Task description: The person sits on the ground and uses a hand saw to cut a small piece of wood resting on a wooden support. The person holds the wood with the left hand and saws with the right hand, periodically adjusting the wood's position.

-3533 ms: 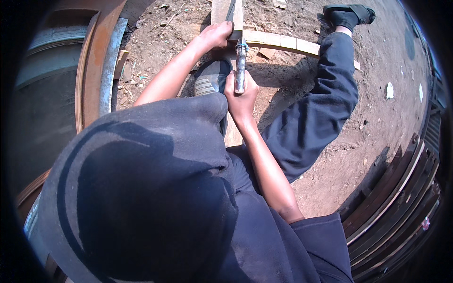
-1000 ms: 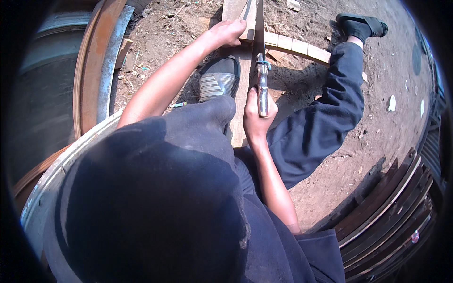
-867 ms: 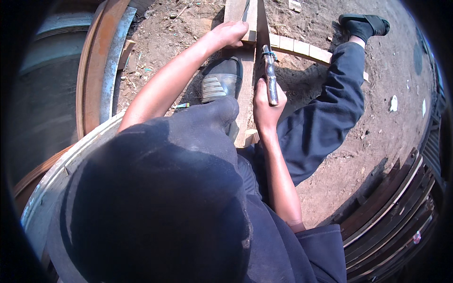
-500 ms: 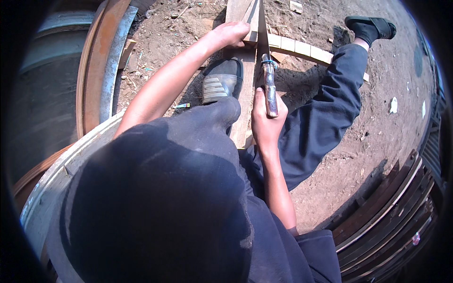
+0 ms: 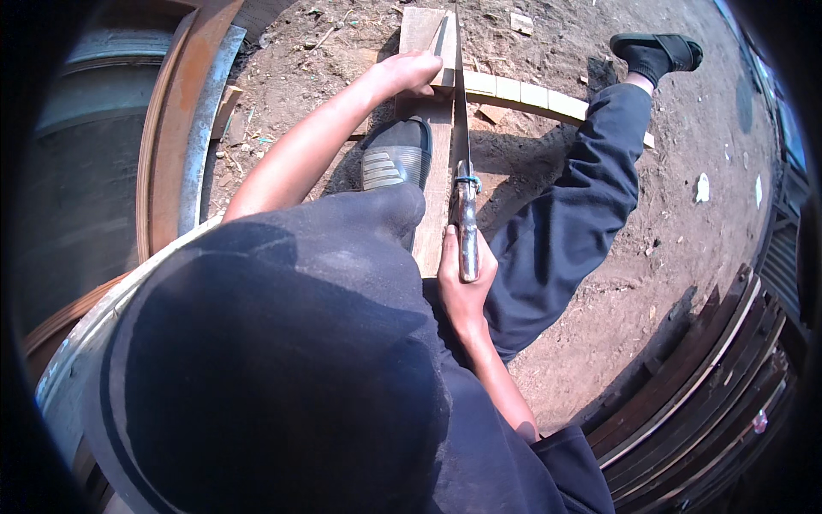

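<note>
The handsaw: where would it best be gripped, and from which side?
Probably by its handle, from the person's near side: the slim, elongated grip points back toward the body, while the long blade extends away from it. The right hand holds the handle's near end, short of the blue tie by the blade.

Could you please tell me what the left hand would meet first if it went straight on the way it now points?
Most likely the saw blade, just to the right of the left hand, though this view leaves their depth unclear.
</note>
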Tool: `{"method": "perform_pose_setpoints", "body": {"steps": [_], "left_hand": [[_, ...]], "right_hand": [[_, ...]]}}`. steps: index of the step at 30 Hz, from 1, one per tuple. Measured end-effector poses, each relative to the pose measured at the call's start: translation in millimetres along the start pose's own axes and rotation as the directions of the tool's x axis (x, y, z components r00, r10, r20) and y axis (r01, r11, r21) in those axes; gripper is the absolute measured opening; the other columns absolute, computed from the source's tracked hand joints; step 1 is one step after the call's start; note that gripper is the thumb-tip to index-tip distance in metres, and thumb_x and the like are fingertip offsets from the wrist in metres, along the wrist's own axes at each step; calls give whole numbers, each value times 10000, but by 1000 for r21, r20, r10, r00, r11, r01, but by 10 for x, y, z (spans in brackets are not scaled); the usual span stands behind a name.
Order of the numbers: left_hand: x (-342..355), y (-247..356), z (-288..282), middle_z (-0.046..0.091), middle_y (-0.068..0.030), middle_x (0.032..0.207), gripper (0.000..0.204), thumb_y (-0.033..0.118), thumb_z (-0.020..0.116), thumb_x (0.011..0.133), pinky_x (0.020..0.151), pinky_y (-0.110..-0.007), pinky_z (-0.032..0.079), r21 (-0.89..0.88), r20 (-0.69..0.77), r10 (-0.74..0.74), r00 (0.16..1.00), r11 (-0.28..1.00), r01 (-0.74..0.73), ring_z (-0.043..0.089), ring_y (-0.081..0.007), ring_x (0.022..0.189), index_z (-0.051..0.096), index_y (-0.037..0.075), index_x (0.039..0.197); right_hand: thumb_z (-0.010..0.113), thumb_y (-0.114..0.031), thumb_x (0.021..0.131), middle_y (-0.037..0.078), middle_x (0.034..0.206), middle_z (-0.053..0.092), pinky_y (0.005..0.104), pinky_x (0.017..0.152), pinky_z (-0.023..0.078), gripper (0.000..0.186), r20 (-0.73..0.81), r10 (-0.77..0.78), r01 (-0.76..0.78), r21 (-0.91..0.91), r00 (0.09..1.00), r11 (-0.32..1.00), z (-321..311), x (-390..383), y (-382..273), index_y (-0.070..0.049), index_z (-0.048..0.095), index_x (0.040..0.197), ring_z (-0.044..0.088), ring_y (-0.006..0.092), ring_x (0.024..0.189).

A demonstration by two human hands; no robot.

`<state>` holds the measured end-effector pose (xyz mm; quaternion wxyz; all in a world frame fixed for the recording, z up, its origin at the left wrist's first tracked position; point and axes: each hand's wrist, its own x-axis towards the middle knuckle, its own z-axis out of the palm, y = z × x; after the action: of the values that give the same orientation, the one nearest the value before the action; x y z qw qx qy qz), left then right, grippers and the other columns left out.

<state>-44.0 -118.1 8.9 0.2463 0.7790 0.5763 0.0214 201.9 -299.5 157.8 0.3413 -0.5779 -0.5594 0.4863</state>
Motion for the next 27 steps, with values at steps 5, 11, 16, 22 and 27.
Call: {"method": "perform_pose_setpoints", "body": {"steps": [5, 11, 16, 22, 27], "left_hand": [[-66, -28, -65, 629, -234, 866, 394, 155, 777, 660, 753, -433, 516, 20, 105, -57, 993, 998, 55, 616, -395, 894, 549, -59, 902], [11, -64, 49, 620, -239, 900, 396, 144, 775, 661, 787, -437, 498, 4, 67, -23, 997, 1000, 23, 604, -392, 934, 534, -67, 893], [-94, 57, -127, 617, -245, 870, 375, 126, 750, 672, 759, -438, 508, 15, 103, -54, 993, 998, 53, 609, -393, 917, 535, -71, 908], [-80, 123, -132, 616, -236, 940, 355, 117, 743, 685, 810, -426, 495, -33, 88, -100, 991, 994, 103, 597, -385, 959, 541, -60, 918], [-111, 73, -91, 610, -248, 960, 353, 110, 723, 681, 814, -417, 495, -8, 101, -92, 991, 996, 93, 595, -382, 966, 545, -72, 926]], "right_hand": [[576, -92, 906, -55, 563, 412, 243, 459, 281, 281, 75, 20, -27, 101, 997, 995, 203, 507, 40, -28, 466, 656, 348, 27, 516], [565, -59, 881, 31, 567, 493, 282, 482, 371, 179, 39, 5, -6, 32, 999, 999, -32, -21, 120, 19, 539, 721, 433, 58, 530], [561, -56, 880, 22, 576, 483, 269, 494, 364, 168, 98, 58, -64, 56, 993, 996, 182, 489, 95, 19, 543, 731, 429, 51, 551], [567, -61, 897, -38, 570, 413, 249, 461, 288, 249, 33, -48, 48, -8, 998, 999, 126, 75, 223, -19, 471, 670, 345, 32, 524], [571, -80, 903, -46, 566, 398, 249, 457, 277, 264, 70, -13, 8, 83, 997, 997, 311, 335, 216, -21, 466, 668, 336, 28, 522]]}}
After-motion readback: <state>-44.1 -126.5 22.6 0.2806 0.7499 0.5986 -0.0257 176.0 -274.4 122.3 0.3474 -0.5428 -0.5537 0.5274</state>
